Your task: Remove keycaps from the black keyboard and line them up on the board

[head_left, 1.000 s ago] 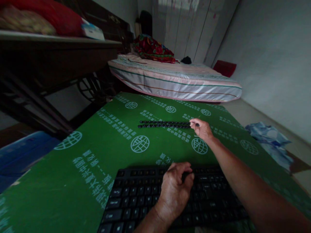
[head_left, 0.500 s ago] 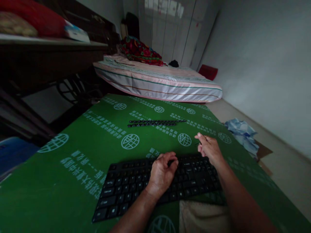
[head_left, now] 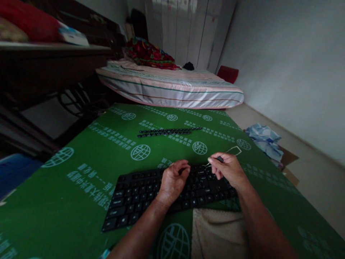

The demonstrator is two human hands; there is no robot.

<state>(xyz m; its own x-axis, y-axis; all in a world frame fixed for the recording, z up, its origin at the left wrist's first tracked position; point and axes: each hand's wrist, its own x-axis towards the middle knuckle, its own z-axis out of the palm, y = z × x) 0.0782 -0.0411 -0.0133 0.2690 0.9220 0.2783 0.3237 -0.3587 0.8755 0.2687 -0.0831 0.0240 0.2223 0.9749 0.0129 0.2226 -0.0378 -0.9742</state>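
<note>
A black keyboard (head_left: 132,196) lies flat on the green board, some of it hidden under my hands and forearms. My left hand (head_left: 172,180) rests over its middle with thumb and fingers curled together; whether anything is between them I cannot make out. Over the upper right part of the keyboard, my right hand (head_left: 228,167) is closed on a wire keycap puller (head_left: 238,151). The tool's wire loop sticks out behind the hand, its thin tips point down at the keys, and a dark piece shows between the fingers. Beyond the keyboard, black keycaps (head_left: 167,133) lie in two long rows.
A brown cloth (head_left: 218,233) lies at the near edge below the keyboard. Past the green board (head_left: 88,158) stands a bed (head_left: 172,84) with a red patterned blanket. On the right floor are crumpled blue-white fabric (head_left: 265,140) and cardboard. A dark wooden desk (head_left: 54,64) stands left.
My right hand has moved left and down toward the keys, and the wire loop now shows. My left hand stays curled over the keyboard. The view has shifted slightly.
</note>
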